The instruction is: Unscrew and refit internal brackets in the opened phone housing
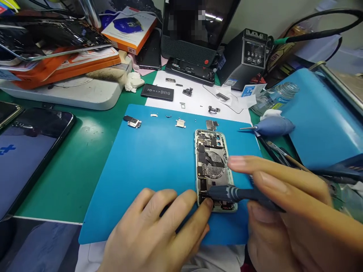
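Landmark for all positions: the opened phone [214, 170], lying on the blue mat [147, 170] with its long axis running away from me, its lower end nearest my body.

Well left of the phone, a dark-screened handset [28, 151] rests on the green bench surface. Up and left of the phone, on the mat, sits a small loose module [132, 121], with a smaller square part [180, 123] closer in; a black battery [157, 92] lies farther beyond, on white paper.

My left hand [159, 230] rests below and left of the phone, fingers spread flat on the mat and holding nothing. One fingertip touches the phone's lower left corner, steadying it.

My right hand [295, 215] comes in from the right, fingers closed round the screwdriver [241, 194]. The tool lies crosswise to the phone's long axis, its tip at the lower left of the open interior, just beside my left fingertip. Whether the tip is seated on a screw cannot be made out.

Right of the phone and beyond it, a blue air blower [273, 125] lies at the mat's edge.
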Tool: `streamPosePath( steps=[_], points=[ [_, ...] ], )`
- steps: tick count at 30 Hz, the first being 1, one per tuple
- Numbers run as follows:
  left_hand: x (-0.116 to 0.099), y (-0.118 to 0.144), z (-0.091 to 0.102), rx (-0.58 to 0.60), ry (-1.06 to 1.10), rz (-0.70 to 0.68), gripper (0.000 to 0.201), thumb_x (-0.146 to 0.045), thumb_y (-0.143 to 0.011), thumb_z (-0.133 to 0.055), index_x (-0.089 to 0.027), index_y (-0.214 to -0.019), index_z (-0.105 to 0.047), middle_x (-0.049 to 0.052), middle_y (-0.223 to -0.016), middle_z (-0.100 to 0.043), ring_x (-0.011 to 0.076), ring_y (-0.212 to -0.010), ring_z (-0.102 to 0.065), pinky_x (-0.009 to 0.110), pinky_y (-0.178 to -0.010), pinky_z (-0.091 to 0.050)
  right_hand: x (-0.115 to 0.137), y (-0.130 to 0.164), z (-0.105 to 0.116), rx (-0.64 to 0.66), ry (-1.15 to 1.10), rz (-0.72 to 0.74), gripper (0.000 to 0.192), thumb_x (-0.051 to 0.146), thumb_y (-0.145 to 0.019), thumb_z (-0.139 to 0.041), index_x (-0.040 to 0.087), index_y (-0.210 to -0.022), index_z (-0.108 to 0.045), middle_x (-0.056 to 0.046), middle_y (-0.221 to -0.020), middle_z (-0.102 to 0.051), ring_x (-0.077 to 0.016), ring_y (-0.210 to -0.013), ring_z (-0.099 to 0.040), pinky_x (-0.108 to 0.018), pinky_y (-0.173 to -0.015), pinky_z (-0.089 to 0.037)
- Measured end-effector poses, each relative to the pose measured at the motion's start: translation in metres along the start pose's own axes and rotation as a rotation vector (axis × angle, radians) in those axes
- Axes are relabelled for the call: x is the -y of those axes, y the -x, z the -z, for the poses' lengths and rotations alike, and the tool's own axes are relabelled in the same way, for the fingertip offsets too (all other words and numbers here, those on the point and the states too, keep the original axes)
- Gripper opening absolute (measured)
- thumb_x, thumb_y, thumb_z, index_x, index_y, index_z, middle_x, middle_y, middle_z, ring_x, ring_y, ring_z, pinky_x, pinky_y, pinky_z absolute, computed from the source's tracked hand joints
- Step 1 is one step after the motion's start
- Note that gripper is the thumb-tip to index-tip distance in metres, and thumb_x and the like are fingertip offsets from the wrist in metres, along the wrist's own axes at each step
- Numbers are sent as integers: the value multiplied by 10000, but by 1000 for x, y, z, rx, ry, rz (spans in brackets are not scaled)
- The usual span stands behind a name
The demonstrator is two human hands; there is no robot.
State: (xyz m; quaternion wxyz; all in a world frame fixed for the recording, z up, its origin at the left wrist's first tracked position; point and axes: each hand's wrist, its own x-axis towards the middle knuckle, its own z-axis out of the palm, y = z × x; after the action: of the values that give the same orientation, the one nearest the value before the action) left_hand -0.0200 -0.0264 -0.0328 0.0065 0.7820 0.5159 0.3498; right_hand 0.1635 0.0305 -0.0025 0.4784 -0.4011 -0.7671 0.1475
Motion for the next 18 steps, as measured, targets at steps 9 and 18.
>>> streamPosePath(
  steps=[9, 18],
  points=[
    [-2, 2, -1, 22, -2, 35, 250, -296, -1204, -568, -295, -1294, -801, -49, -1173, -854, 191, -980, -606, 397, -791, -408, 3, -13, -3, -87, -70, 77, 290, 205, -1125, -609, 323, -1339, -766, 25, -1134, -805, -206, -1084, -731, -420, -1012, -576],
    [0, 1, 1, 52, -6, 18, 251, -315, -1190, -604, -300, -1350, -797, -47, -1224, -843, 192, -990, -597, 392, -809, -419, 7, -24, -5, 0, -154, 115, 719, -148, -867, -605, 404, -1299, -762, 37, -1211, -789, -185, -1054, -751, -386, -931, -571]
  ],
)
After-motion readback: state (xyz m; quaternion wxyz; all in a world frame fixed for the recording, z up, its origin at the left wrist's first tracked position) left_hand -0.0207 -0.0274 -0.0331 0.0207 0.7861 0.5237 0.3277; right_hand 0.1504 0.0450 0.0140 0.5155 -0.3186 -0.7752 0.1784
